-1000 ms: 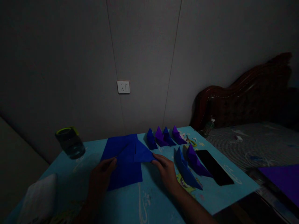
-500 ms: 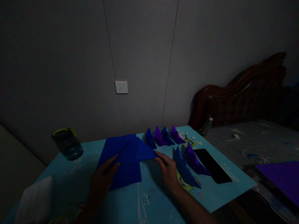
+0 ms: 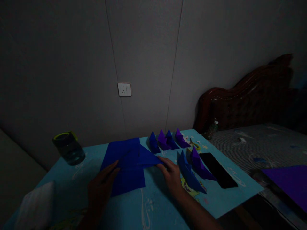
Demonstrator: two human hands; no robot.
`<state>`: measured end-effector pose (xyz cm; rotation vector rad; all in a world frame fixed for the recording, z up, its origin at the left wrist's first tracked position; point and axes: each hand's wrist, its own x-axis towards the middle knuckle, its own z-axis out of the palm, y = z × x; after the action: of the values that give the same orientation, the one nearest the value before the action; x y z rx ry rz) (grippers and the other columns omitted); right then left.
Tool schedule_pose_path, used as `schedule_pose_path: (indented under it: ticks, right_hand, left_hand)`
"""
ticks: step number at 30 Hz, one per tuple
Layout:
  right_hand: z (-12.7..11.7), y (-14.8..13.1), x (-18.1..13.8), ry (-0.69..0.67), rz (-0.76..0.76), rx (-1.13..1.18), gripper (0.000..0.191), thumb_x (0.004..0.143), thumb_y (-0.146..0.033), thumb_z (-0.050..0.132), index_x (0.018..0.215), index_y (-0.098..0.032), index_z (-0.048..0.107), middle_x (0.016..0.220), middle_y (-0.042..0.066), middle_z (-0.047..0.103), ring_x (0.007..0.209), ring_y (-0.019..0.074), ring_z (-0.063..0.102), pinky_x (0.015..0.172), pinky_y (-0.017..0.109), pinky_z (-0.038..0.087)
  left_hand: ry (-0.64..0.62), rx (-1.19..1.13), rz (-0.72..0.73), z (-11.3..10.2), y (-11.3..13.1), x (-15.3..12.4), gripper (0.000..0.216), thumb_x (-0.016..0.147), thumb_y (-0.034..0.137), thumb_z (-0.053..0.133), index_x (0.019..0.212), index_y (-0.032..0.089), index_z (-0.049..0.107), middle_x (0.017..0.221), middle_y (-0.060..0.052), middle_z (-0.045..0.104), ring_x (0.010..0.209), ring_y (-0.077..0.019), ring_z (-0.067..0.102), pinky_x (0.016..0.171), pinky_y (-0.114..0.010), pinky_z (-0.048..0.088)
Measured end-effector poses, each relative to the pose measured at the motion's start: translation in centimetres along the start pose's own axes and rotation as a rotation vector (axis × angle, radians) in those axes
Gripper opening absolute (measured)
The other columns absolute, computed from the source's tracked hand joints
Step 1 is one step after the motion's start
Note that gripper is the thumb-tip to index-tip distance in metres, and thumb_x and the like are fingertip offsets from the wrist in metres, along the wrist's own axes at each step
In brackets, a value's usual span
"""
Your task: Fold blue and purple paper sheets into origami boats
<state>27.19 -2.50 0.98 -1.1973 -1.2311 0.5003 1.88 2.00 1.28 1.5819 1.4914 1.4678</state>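
A folded piece of blue paper (image 3: 137, 156), roughly triangular, spans the space between my two hands above flat blue sheets (image 3: 129, 182) on the table. My left hand (image 3: 102, 182) pinches its left corner between thumb and fingers. At the opposite corner, my right hand (image 3: 170, 174) grips the paper the same way. A dark slit runs down from the top of the folded piece near its middle. Close to my right hand stand a blue paper boat (image 3: 189, 174) and a purple paper boat (image 3: 200, 166).
Several more blue and purple paper boats (image 3: 163, 142) line the table's back edge. A black phone (image 3: 218, 170) lies at the right. On the left are a dark cup (image 3: 69, 150) and a white packet (image 3: 35, 206). Purple paper (image 3: 287, 182) rests beyond the table, near the bed.
The folded blue paper has dropped slightly and looks flatter, its peak lower. My left hand has shifted a little left; my right hand has barely moved.
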Motion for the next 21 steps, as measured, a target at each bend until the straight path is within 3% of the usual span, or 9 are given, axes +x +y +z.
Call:
schedule_pose_path:
  ticks: [10,16,21]
  right_hand:
    - [0.1,0.8,-0.5,-0.028,-0.054,-0.059,0.018,0.084,-0.030,0.066,0.098,-0.027,0.077,0.084,0.004,0.077,0.075,0.0227,0.072,0.067,0.032,0.057]
    - [0.3,1.1,-0.9,-0.081,-0.138,-0.122,0.023,0.087,-0.027,0.062,0.107,-0.028,0.074,0.096,0.005,0.077,0.086,0.0238,0.072,0.080,0.036,0.057]
    - [1.7,0.1,-1.7,-0.164,-0.060,-0.084,0.032,0.090,-0.027,0.057,0.120,-0.026,0.068,0.113,0.006,0.073,0.101,0.0266,0.070,0.091,0.040,0.053]
  left_hand:
    - [0.033,-0.001,0.019,-0.3,0.0,-0.2,0.030,0.073,0.048,0.069,0.094,0.029,0.077,0.101,-0.001,0.077,0.096,-0.0274,0.071,0.090,-0.040,0.056]
    - [-0.079,0.032,0.208,0.4,-1.3,-0.4,0.023,0.076,0.041,0.070,0.096,0.031,0.077,0.101,0.000,0.077,0.094,-0.0261,0.073,0.091,-0.039,0.056]
    - [-0.159,0.128,0.411,1.2,-1.2,-1.2,0.031,0.084,0.033,0.062,0.114,0.029,0.071,0.114,-0.003,0.073,0.102,-0.0254,0.070,0.097,-0.039,0.054]
